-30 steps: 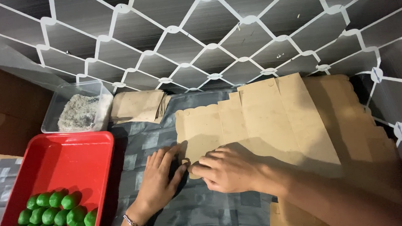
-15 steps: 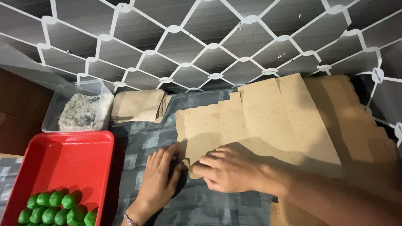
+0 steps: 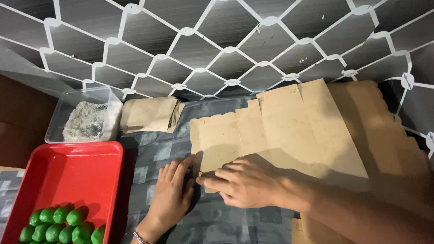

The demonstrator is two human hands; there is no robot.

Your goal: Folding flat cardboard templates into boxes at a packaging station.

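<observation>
Nothing has moved: both hands' (image 3: 174,194) grip flat, pressing brown paper bags (image 3: 276,129) beside red tray (image 3: 58,182).

tray (image 3: 58,165) left of the hands, tub (image 3: 87,118) behind it, paper bags (image 3: 276,129) right.

1 head-worn view, steeply downward and close over both hands (image 3: 215,190), toward the patterned wall (image 3: 214,49)

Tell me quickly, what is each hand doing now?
Left hand: open, flat, touching the brown paper bag edge.
Right hand: fingers pressing the same bag; grip cannot be told.
</observation>
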